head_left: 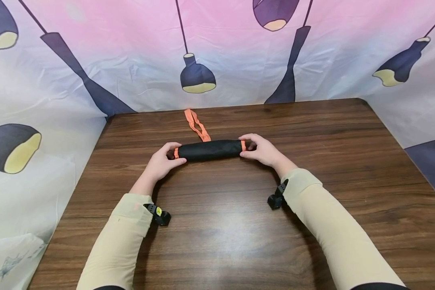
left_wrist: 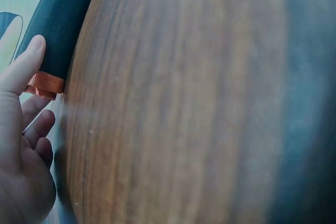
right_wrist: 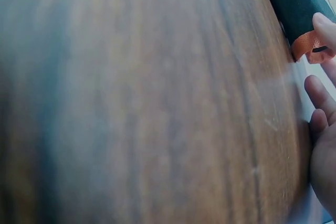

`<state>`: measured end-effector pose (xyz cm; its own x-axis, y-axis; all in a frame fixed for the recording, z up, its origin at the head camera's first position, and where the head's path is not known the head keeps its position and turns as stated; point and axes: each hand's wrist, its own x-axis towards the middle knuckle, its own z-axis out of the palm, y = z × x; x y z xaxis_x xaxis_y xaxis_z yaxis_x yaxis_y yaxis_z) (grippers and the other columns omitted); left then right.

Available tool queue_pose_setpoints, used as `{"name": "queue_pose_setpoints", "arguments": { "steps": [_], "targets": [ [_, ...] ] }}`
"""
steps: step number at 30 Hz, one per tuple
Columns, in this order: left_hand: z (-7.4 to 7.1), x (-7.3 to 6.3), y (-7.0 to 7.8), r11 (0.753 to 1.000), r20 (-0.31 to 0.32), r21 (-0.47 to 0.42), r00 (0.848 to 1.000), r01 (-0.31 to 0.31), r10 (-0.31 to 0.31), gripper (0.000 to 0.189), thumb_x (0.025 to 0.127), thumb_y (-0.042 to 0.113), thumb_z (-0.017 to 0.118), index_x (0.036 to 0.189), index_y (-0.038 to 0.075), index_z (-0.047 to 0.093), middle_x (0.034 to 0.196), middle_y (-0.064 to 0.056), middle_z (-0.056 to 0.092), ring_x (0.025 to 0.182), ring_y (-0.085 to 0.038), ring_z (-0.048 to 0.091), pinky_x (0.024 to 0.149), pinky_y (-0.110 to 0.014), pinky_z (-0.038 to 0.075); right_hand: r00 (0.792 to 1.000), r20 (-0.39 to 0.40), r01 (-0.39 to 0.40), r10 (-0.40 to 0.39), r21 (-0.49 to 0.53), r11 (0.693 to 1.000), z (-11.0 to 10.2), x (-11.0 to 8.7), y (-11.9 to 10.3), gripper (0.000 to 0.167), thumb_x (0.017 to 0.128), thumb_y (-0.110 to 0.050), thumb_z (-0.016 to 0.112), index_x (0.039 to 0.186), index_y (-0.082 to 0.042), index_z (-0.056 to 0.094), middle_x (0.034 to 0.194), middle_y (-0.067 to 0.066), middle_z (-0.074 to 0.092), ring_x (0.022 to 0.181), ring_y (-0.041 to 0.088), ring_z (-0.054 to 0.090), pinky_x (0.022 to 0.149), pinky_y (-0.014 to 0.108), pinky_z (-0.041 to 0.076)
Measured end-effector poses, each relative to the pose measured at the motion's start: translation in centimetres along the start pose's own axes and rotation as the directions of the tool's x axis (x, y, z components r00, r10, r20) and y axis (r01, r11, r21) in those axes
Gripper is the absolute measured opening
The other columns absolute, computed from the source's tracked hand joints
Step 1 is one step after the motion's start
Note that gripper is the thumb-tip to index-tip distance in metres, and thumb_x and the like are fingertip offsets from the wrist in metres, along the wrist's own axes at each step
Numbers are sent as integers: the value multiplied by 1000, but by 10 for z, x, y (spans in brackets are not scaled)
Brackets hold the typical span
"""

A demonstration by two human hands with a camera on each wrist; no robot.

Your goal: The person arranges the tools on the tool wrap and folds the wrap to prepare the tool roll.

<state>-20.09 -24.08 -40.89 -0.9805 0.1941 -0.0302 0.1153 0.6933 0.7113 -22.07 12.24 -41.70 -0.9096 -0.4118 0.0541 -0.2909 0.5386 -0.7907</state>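
A rolled black fabric bundle (head_left: 210, 150) lies lengthwise across the far half of the wooden table. Orange trim shows at both of its ends, and an orange strap (head_left: 189, 116) stretches out behind it toward the back edge. My left hand (head_left: 159, 164) holds the left end between thumb and fingers; in the left wrist view the thumb lies on the black cloth, beside the orange trim (left_wrist: 48, 82). At the opposite end, my right hand (head_left: 264, 150) grips the roll the same way, its thumb by the orange trim loop (right_wrist: 303, 44). The roll's inside is hidden.
The brown wooden table (head_left: 217, 225) spreads out on all sides of the roll. A patterned cloth (head_left: 137, 52) with printed lamps hangs behind it and along both sides. Small black wrist cameras (head_left: 162, 217) are strapped at both sleeve cuffs.
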Motion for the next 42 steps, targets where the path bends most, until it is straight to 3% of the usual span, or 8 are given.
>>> {"name": "queue_pose_setpoints", "arguments": {
  "steps": [7,11,14,20,24,30,35,42],
  "targets": [
    [-1,2,4,999,-10,11,999,-37,37,56,87,41,65,133,16,48,111,-11,57,94,-27,53,76,-41,40,997,-1,-76,76,25,997,0,0,-5,51,85,-39,67,132,-24,53,110,3,57,83,23,52,68,37,41],
    [-1,4,6,999,-30,-15,999,-39,38,53,88,40,64,132,16,48,115,-11,57,99,-27,54,80,-42,41,996,-9,-93,94,68,993,0,3,-5,48,87,-40,64,131,-24,53,122,2,55,94,22,54,77,38,43],
    [-1,6,6,999,-54,-33,998,-33,32,52,88,41,63,131,15,48,114,-14,56,100,-29,54,82,-44,42,995,-20,-94,96,88,992,0,5,-5,46,89,-40,62,131,-23,53,122,2,56,100,20,55,82,39,44],
    [1,6,7,1000,-95,-20,995,-2,1,50,91,48,56,127,14,51,115,-15,58,103,-30,53,85,-47,39,995,-20,-92,94,93,991,0,7,-5,46,92,-42,57,132,-20,52,109,4,60,86,22,56,72,39,46],
    [1,7,9,1000,-98,-11,995,2,-3,50,91,47,55,126,11,53,117,-14,57,104,-30,53,87,-46,39,997,-24,-78,80,87,993,0,6,-5,50,89,-40,62,134,-21,51,117,5,58,91,21,54,76,38,43],
    [2,8,11,998,-127,-59,992,-27,19,47,93,38,57,127,6,52,117,-16,53,106,-31,52,86,-46,40,998,-8,-61,62,58,996,1,5,-3,58,82,-39,71,135,-24,49,124,4,55,86,22,52,74,36,42],
    [3,8,9,986,-170,-126,982,-106,84,42,92,25,61,128,5,52,114,-18,55,105,-32,52,89,-44,40,998,-19,-67,67,29,997,0,5,-6,56,85,-38,68,135,-26,48,125,5,55,86,22,52,73,36,41],
    [2,6,5,989,-109,-113,990,-101,88,47,86,24,69,129,13,52,116,-14,56,105,-31,54,89,-46,40,996,-22,-80,81,27,996,-1,4,-7,57,86,-37,68,137,-26,46,122,7,56,86,23,53,72,36,41]
  ]
}}
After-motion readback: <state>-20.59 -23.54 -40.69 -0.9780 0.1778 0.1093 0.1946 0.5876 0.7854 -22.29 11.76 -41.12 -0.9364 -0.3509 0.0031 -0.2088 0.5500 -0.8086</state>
